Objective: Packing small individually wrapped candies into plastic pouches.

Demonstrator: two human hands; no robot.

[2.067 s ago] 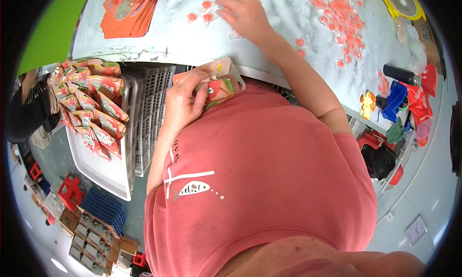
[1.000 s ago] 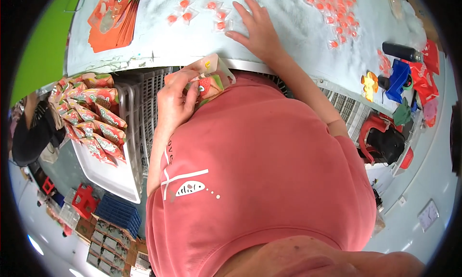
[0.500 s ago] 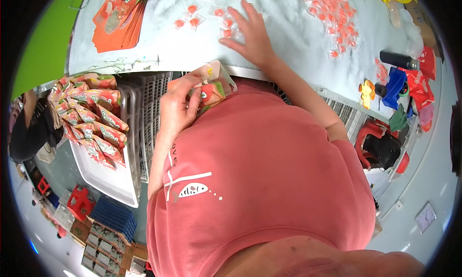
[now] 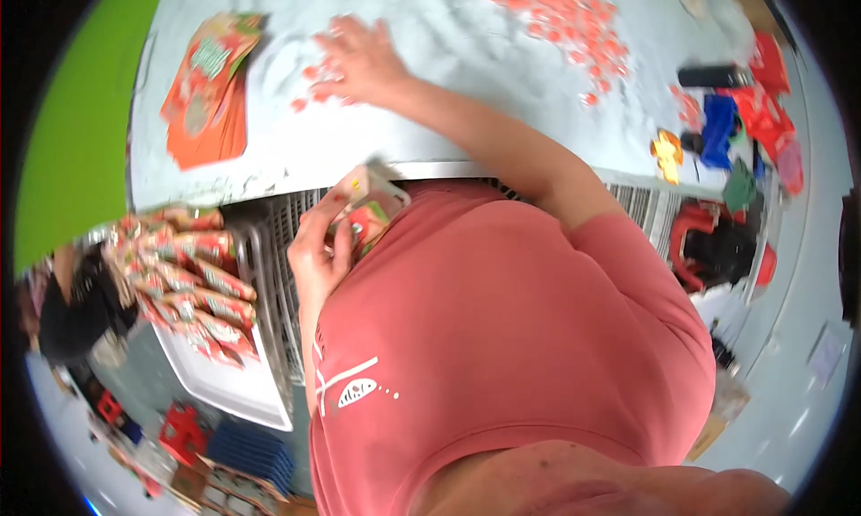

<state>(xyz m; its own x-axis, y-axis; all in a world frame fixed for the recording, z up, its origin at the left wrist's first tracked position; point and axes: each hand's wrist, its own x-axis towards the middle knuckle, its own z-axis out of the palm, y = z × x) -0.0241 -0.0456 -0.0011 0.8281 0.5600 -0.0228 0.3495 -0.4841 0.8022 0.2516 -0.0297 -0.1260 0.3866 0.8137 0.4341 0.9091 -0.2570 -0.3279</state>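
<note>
The left hand [image 4: 316,247] grips an open pouch [image 4: 366,213] just below the counter's [image 4: 448,86] near edge; the right hand [image 4: 363,59], fingers spread, presses small red pieces [image 4: 314,81] farther in.

The left hand [image 4: 316,251] is drawn in near the chest, elbow bent, fingers curled shut around a small packet [image 4: 366,213]; the forearm runs down along the body. The right arm stretches far and leftward; the right hand [image 4: 363,60] lies palm down, fingers spread, blurred.
</note>
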